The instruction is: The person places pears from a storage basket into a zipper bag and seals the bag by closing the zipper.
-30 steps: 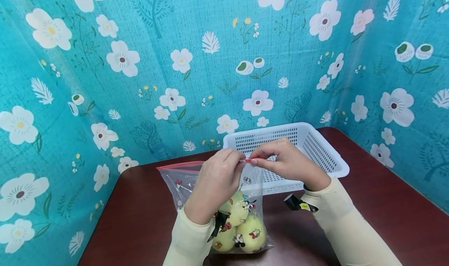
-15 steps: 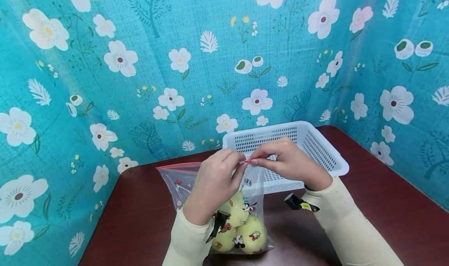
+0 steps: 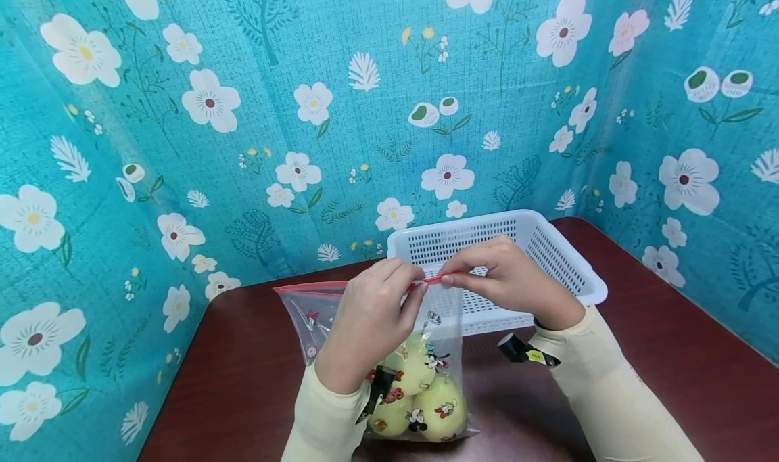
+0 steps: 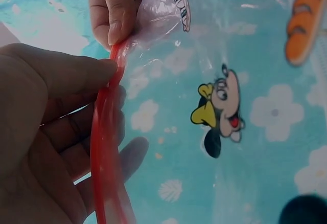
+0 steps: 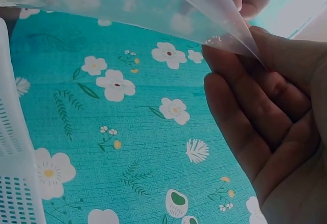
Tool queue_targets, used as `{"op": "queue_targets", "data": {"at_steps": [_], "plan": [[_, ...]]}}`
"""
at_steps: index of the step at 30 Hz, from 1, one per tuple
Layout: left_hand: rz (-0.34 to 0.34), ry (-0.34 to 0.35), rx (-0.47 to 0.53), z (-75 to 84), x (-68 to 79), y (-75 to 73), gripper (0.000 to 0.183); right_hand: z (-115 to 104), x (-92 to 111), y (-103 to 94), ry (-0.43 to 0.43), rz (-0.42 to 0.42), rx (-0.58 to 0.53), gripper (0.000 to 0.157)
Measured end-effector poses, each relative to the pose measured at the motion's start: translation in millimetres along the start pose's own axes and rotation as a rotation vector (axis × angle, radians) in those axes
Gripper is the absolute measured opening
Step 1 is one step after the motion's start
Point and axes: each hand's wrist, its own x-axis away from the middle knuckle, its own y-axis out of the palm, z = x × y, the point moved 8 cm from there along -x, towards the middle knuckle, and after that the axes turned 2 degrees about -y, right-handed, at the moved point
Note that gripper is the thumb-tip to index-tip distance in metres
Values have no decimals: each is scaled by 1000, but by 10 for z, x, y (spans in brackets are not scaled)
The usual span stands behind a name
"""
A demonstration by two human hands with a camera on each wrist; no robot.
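A clear zip bag (image 3: 447,333) printed with cartoon characters stands upright on the table, with several pale yellow-green round fruits (image 3: 439,408) in its lower part. Its red zip edge (image 4: 106,147) runs along the top. My left hand (image 3: 377,320) pinches that edge between thumb and fingers near the middle. Close beside it, my right hand (image 3: 502,276) pinches the edge near the bag's right corner, as the right wrist view also shows. Left of my left hand, the two red lips of the bag stand apart. Part of the bag and fruit is hidden behind my left hand and sleeve.
Behind the hands stands a white slotted plastic basket (image 3: 566,262), overlapped by my right hand. The dark red-brown table (image 3: 243,381) ends at a teal flowered cloth (image 3: 341,130) at the back and sides.
My right hand has shifted slightly right along the red zip edge, widening the gap to my left hand. The bag's right side has moved slightly right with it.
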Motion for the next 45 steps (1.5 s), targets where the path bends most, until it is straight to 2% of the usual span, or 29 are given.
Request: {"op": "queue_targets", "data": {"at_steps": [8,16,45], "plan": [[4,7,6,14,-1,-28,5,-52,-7,-50,-39,49,-8,26],[10,3,-5,15,5,-47,5,-56,0,-88,-54,58,-9,30],[23,7,-26,56,10,-152,4,-30,48,-247,-15,44,-13,31]]}}
